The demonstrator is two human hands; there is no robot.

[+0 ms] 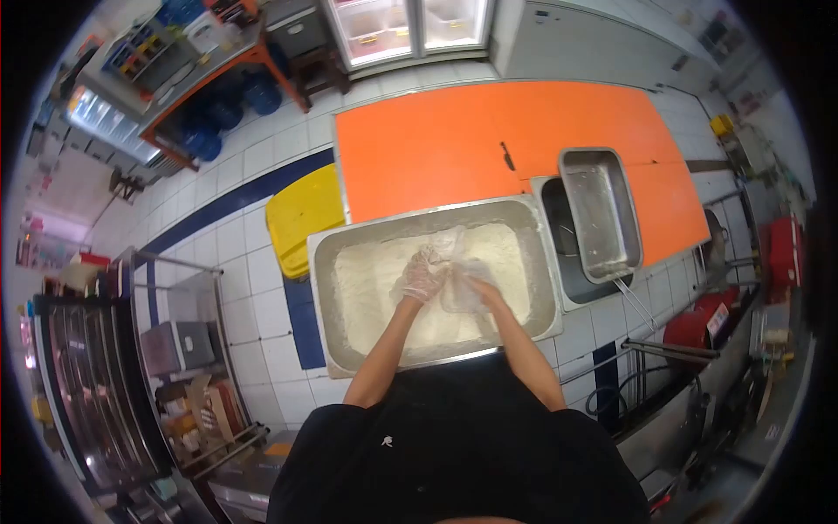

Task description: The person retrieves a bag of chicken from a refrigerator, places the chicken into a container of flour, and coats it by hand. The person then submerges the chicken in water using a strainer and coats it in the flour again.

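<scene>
Pale flour-like powder (375, 288) fills much of a large rectangular metal tub (325, 301). Over the middle of the powder, my left hand (422, 276) wears a clear plastic glove, its fingers bunched together close to the other hand. My right hand (474, 286), also in a clear loose glove, is just to its right. Whitish, partly see-through material lies around both hands, and what the fingers hold, if anything, cannot be made out.
An orange tabletop (419, 148) lies beyond the tub. To the right, a narrow metal pan (602, 214) rests over another metal basin (554, 218). A yellow lid (305, 214) is at the left. Metal racks and shelves stand on both sides.
</scene>
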